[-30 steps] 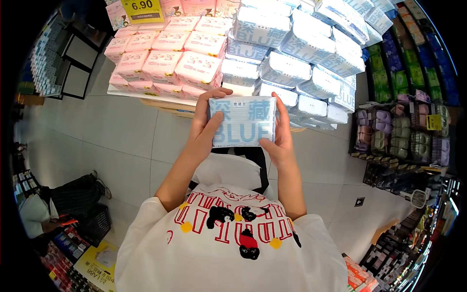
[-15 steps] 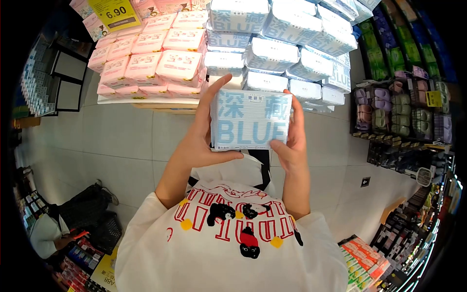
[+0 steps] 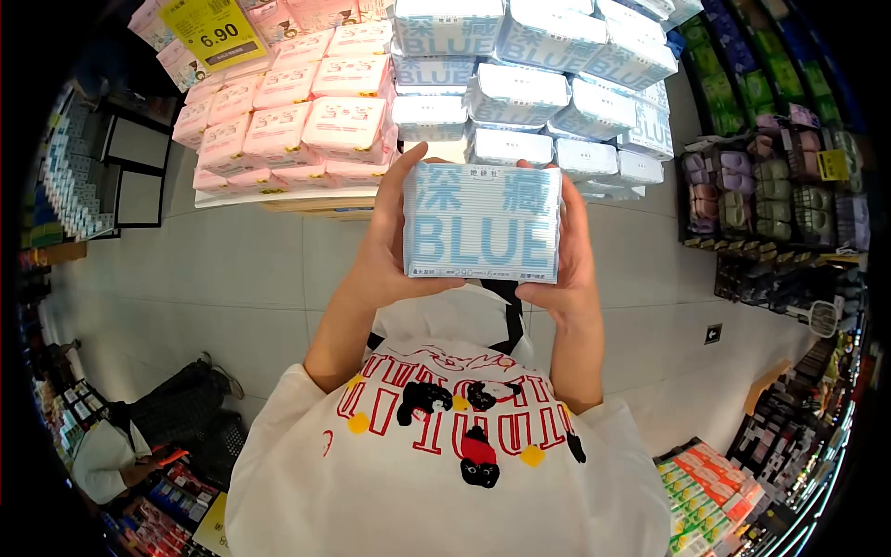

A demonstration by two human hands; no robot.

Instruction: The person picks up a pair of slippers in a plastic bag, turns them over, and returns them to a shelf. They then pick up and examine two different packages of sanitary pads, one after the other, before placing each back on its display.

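Between my two hands is a white and light-blue package of sanitary pads (image 3: pixel 483 223), its face with the large word BLUE turned up toward me. My left hand (image 3: pixel 385 246) grips its left side, thumb along the bottom edge. On the right side my right hand (image 3: pixel 568 255) closes round it, thumb at the lower corner and the other fingers mostly behind. Just beyond stand stacked blue-and-white packages (image 3: pixel 520 97) of the same look. To their left sit piles of pink packages (image 3: pixel 343 125) on the same display.
A yellow price sign (image 3: pixel 213 35) reading 6.90 stands at the back left. Racks of slippers (image 3: pixel 775 195) line the right side. A person (image 3: pixel 121 455) with a dark basket is at the lower left. Orange and green boxes (image 3: pixel 710 492) are stacked at the lower right.
My right thumb has slid from the package's front face down to its lower edge. The package has turned slightly, so its whole front now shows. The view has shifted a little.
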